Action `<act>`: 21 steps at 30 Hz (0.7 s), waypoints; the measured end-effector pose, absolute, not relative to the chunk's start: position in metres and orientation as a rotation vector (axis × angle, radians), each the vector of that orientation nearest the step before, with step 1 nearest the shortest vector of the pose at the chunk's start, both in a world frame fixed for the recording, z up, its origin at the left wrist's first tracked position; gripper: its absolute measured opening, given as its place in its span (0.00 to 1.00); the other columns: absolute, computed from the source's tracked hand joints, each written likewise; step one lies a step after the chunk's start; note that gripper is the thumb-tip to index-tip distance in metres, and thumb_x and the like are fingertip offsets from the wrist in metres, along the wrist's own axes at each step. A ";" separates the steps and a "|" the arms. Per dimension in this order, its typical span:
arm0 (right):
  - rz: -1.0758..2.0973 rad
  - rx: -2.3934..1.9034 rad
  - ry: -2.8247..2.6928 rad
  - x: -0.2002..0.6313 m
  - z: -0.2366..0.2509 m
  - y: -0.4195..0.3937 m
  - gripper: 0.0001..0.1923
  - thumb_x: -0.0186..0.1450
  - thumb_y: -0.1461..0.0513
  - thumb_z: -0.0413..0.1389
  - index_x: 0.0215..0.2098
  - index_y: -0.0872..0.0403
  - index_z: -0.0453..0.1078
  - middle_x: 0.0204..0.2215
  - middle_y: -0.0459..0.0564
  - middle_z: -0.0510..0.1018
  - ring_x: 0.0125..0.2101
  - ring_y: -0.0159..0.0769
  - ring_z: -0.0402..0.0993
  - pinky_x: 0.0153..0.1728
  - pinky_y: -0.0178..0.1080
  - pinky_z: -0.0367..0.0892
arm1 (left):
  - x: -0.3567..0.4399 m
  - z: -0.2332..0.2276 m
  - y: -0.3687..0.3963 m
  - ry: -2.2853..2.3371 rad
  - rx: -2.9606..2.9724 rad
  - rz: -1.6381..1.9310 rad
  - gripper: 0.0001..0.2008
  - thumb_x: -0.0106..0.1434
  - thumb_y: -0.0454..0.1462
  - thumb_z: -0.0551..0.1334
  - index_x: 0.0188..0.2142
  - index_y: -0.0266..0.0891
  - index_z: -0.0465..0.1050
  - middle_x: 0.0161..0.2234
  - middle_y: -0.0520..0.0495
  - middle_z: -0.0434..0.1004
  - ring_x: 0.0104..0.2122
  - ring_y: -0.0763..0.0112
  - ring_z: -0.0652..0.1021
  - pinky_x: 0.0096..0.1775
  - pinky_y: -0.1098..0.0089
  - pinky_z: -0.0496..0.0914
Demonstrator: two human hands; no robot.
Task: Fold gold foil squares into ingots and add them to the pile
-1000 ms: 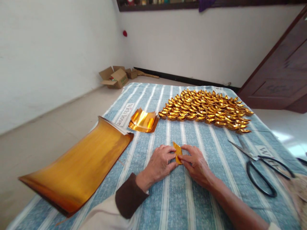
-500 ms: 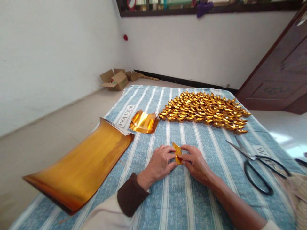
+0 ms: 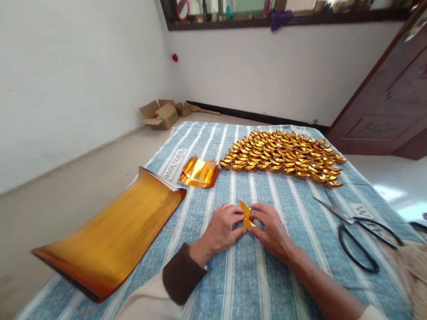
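Left hand [image 3: 222, 229] and right hand [image 3: 271, 229] both pinch a small gold folded paper [image 3: 246, 215] near the striped cloth's [image 3: 260, 284] near edge (cloth printed "With love" [image 3: 175, 162]).

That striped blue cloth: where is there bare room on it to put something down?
On the cloth, bare patches lie between the hands and the rows of folded gold pieces, and between the right hand and the scissors. Near the left hand there is room up to the large gold sheets. The far end is crowded; the small gold stack fills its left part.
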State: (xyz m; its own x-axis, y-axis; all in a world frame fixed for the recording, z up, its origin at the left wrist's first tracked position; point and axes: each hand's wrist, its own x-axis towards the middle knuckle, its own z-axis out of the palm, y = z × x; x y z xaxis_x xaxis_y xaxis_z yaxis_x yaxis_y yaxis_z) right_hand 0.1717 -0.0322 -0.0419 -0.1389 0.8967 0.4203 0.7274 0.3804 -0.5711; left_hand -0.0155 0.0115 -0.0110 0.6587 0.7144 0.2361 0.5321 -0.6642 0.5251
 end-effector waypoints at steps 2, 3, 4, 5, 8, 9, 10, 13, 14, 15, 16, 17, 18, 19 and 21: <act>0.293 -1.395 -1.930 0.171 -0.042 -0.032 0.03 0.61 0.61 0.59 0.35 0.51 0.74 0.45 0.52 0.76 0.46 0.43 0.71 0.48 0.49 0.64 | -0.016 -0.011 0.013 0.960 2.436 0.611 0.10 0.61 0.40 0.65 0.42 0.43 0.78 0.44 0.46 0.78 0.44 0.61 0.75 0.46 0.59 0.67; 0.291 -1.392 -1.936 0.170 -0.042 -0.032 0.03 0.62 0.61 0.59 0.35 0.50 0.74 0.44 0.52 0.76 0.45 0.43 0.71 0.48 0.49 0.64 | -0.016 -0.011 0.014 0.947 2.423 0.623 0.09 0.61 0.39 0.64 0.42 0.43 0.78 0.44 0.46 0.79 0.43 0.62 0.75 0.46 0.60 0.67; 0.289 -1.391 -1.941 0.170 -0.041 -0.032 0.03 0.62 0.61 0.59 0.34 0.50 0.74 0.45 0.52 0.76 0.45 0.43 0.71 0.48 0.48 0.64 | -0.016 -0.012 0.015 0.939 2.410 0.645 0.09 0.62 0.37 0.63 0.41 0.43 0.78 0.43 0.46 0.79 0.43 0.62 0.75 0.46 0.60 0.68; 0.286 -1.391 -1.943 0.170 -0.041 -0.032 0.03 0.62 0.61 0.59 0.34 0.50 0.74 0.45 0.52 0.76 0.45 0.43 0.71 0.47 0.48 0.64 | -0.016 -0.012 0.016 0.945 2.397 0.679 0.08 0.62 0.36 0.62 0.41 0.42 0.78 0.43 0.46 0.79 0.43 0.63 0.75 0.46 0.60 0.68; 0.286 -1.402 -1.939 0.170 -0.040 -0.032 0.01 0.60 0.63 0.60 0.32 0.51 0.73 0.45 0.52 0.76 0.45 0.43 0.71 0.47 0.48 0.64 | -0.015 -0.015 0.019 1.039 2.355 0.772 0.10 0.61 0.34 0.61 0.42 0.41 0.76 0.44 0.45 0.77 0.46 0.62 0.74 0.49 0.59 0.68; 0.292 -1.407 -1.937 0.169 -0.039 -0.032 0.01 0.60 0.63 0.60 0.32 0.51 0.73 0.45 0.52 0.75 0.45 0.43 0.70 0.47 0.49 0.63 | -0.014 -0.015 0.020 1.087 2.343 0.780 0.11 0.60 0.33 0.62 0.44 0.41 0.75 0.45 0.45 0.77 0.47 0.61 0.74 0.50 0.59 0.68; 0.298 -1.410 -1.934 0.169 -0.039 -0.032 0.01 0.59 0.63 0.61 0.31 0.51 0.73 0.45 0.52 0.75 0.45 0.43 0.70 0.47 0.49 0.63 | -0.013 -0.014 0.022 1.133 2.335 0.770 0.13 0.59 0.33 0.62 0.45 0.40 0.74 0.46 0.45 0.76 0.48 0.61 0.73 0.51 0.59 0.67; 0.313 -1.411 -1.915 0.168 -0.038 -0.033 0.02 0.58 0.64 0.61 0.31 0.51 0.73 0.46 0.52 0.75 0.46 0.44 0.70 0.48 0.49 0.63 | -0.007 -0.010 0.029 1.247 2.316 0.673 0.14 0.58 0.34 0.63 0.45 0.39 0.73 0.45 0.44 0.76 0.47 0.60 0.73 0.51 0.59 0.67; 0.317 -1.415 -1.906 0.167 -0.038 -0.033 0.03 0.58 0.64 0.62 0.31 0.51 0.73 0.46 0.52 0.75 0.46 0.44 0.69 0.48 0.50 0.63 | -0.005 -0.007 0.032 1.279 2.303 0.630 0.14 0.58 0.34 0.62 0.44 0.38 0.73 0.44 0.44 0.76 0.46 0.60 0.74 0.50 0.60 0.68; 0.324 -1.422 -1.895 0.167 -0.038 -0.033 0.03 0.57 0.65 0.62 0.30 0.51 0.73 0.46 0.52 0.74 0.47 0.45 0.69 0.48 0.50 0.63 | -0.002 -0.005 0.036 1.308 2.280 0.593 0.14 0.57 0.35 0.62 0.44 0.38 0.73 0.42 0.45 0.76 0.44 0.61 0.74 0.48 0.60 0.68; 0.333 -1.432 -1.883 0.167 -0.037 -0.034 0.04 0.56 0.65 0.62 0.30 0.51 0.73 0.47 0.52 0.74 0.47 0.46 0.69 0.48 0.50 0.63 | 0.001 -0.002 0.040 1.331 2.241 0.553 0.14 0.56 0.34 0.62 0.44 0.38 0.73 0.41 0.45 0.76 0.41 0.62 0.75 0.46 0.62 0.69; 0.344 -1.441 -1.871 0.166 -0.037 -0.034 0.05 0.56 0.66 0.62 0.30 0.51 0.73 0.47 0.53 0.74 0.48 0.46 0.69 0.49 0.51 0.63 | 0.004 0.000 0.044 1.345 2.188 0.517 0.14 0.55 0.34 0.63 0.43 0.38 0.73 0.39 0.46 0.75 0.38 0.63 0.75 0.43 0.63 0.69; 0.358 -1.447 -1.860 0.166 -0.037 -0.034 0.06 0.55 0.67 0.63 0.30 0.52 0.73 0.47 0.53 0.74 0.48 0.47 0.69 0.49 0.51 0.63 | 0.007 0.003 0.048 1.352 2.125 0.486 0.15 0.53 0.34 0.63 0.42 0.38 0.73 0.38 0.47 0.75 0.36 0.65 0.76 0.40 0.65 0.69; 0.373 -1.448 -1.848 0.166 -0.037 -0.034 0.06 0.54 0.67 0.63 0.29 0.52 0.72 0.47 0.53 0.74 0.48 0.47 0.69 0.49 0.51 0.63 | 0.009 0.004 0.052 1.353 2.060 0.464 0.16 0.51 0.33 0.64 0.42 0.38 0.74 0.37 0.47 0.74 0.34 0.66 0.75 0.39 0.65 0.69; 0.401 -1.439 -1.827 0.166 -0.036 -0.035 0.06 0.54 0.68 0.63 0.28 0.52 0.72 0.48 0.52 0.73 0.48 0.47 0.69 0.49 0.51 0.63 | 0.013 0.006 0.059 1.342 1.984 0.441 0.19 0.49 0.33 0.65 0.43 0.36 0.74 0.33 0.49 0.74 0.31 0.66 0.75 0.37 0.66 0.68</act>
